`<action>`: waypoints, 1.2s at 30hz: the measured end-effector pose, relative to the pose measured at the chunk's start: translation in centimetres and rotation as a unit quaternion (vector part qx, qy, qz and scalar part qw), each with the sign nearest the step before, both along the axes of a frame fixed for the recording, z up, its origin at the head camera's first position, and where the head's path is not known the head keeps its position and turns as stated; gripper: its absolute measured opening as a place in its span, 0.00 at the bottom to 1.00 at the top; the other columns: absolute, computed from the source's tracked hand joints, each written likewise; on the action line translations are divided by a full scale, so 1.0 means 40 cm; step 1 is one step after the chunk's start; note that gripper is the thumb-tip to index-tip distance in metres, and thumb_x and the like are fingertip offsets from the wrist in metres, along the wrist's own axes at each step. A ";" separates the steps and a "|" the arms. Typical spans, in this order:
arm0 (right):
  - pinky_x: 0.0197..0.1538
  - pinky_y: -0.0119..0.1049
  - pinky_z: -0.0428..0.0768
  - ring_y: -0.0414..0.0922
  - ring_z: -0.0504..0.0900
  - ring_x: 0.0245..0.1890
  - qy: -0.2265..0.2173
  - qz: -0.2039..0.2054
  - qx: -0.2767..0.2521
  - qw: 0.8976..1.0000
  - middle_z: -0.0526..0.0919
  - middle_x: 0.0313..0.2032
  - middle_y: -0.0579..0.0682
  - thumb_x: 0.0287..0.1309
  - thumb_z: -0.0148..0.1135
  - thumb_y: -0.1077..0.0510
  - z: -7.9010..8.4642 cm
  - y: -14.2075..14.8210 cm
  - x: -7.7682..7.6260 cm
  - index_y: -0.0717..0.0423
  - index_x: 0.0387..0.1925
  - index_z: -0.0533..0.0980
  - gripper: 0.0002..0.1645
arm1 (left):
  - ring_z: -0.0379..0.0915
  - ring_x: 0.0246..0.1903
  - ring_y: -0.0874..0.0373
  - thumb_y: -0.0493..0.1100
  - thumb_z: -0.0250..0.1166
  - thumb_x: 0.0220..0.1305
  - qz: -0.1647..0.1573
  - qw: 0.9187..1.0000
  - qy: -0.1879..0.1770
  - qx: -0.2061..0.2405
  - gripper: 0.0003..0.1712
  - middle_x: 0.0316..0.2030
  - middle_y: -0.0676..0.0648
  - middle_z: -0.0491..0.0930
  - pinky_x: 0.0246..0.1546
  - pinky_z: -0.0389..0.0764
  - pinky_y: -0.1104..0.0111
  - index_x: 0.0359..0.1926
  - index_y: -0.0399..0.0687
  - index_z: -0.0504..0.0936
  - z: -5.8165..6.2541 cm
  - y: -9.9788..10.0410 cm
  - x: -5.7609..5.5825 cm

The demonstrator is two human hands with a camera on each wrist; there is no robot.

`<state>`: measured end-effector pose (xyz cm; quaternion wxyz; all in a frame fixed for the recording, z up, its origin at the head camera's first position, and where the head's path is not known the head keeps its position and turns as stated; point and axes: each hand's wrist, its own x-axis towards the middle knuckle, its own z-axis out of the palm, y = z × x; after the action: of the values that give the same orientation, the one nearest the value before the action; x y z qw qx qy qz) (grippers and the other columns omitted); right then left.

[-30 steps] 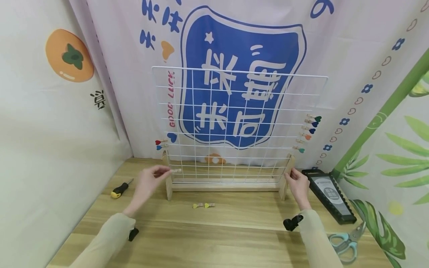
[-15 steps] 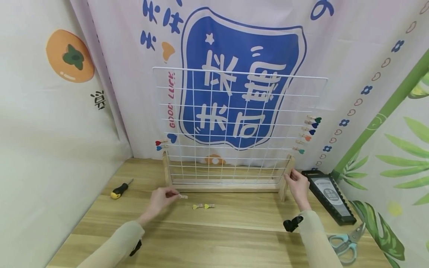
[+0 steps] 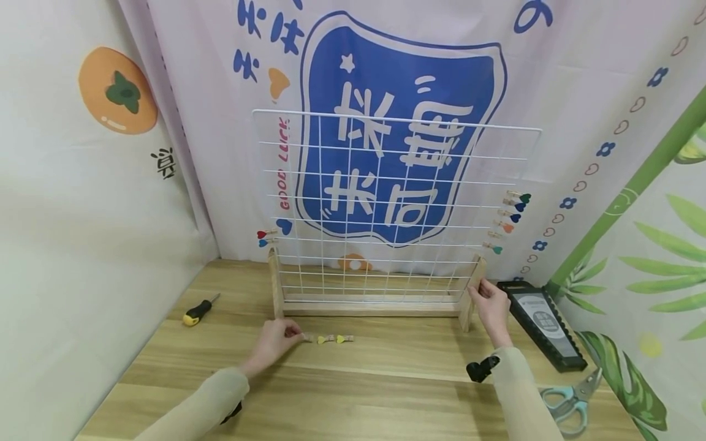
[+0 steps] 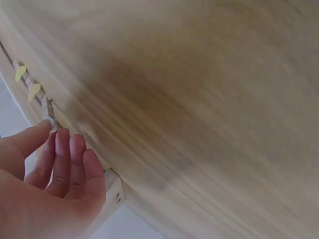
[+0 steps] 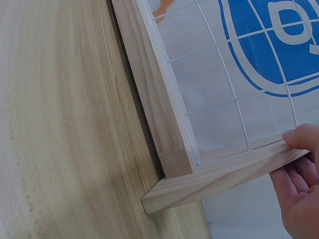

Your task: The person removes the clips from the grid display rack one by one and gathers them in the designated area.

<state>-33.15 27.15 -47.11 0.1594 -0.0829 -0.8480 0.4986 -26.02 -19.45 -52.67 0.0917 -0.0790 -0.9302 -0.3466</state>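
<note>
My left hand (image 3: 277, 343) pinches a small wooden clothespin (image 3: 308, 337) between thumb and fingertips, close to the tabletop. In the left wrist view that clothespin (image 4: 50, 108) carries a pale, whitish piece, partly covered by the thumb. Just right of it, two clothespins with yellow hearts (image 3: 344, 339) lie in a row on the table. My right hand (image 3: 493, 308) grips the right wooden upright (image 3: 466, 313) of a stand holding a white wire grid (image 3: 397, 119). In the right wrist view, the thumb lies on the upright (image 5: 209, 184) and the fingers bend beneath.
Heart clothespins hang on both grid edges: red (image 3: 261, 234) and blue at left, several colours such as teal (image 3: 497, 250) at right. A screwdriver (image 3: 200, 311) lies at left. At right lie a black tool holder (image 3: 543, 324) and scissors (image 3: 570, 401). Printed curtains stand behind.
My left hand has come down from beside the grid's lower left to the table, bringing the clothespin beside the yellow ones. The right hand stays on the upright.
</note>
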 end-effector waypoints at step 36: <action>0.43 0.11 0.77 0.56 0.79 0.61 0.011 -0.012 0.014 1.000 0.78 0.60 0.63 0.67 0.59 0.58 -0.015 0.000 -0.006 0.63 0.64 0.72 0.26 | 0.83 0.29 0.50 0.39 0.69 0.61 0.069 0.991 0.112 0.008 0.10 0.34 0.37 0.88 0.26 0.77 0.79 0.40 0.36 0.87 0.265 -0.141 -0.020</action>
<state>-33.41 27.14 -47.73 0.1758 -0.0855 -0.8519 0.4858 -26.82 -25.08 -42.08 0.2198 -0.0526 -0.9144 -0.3358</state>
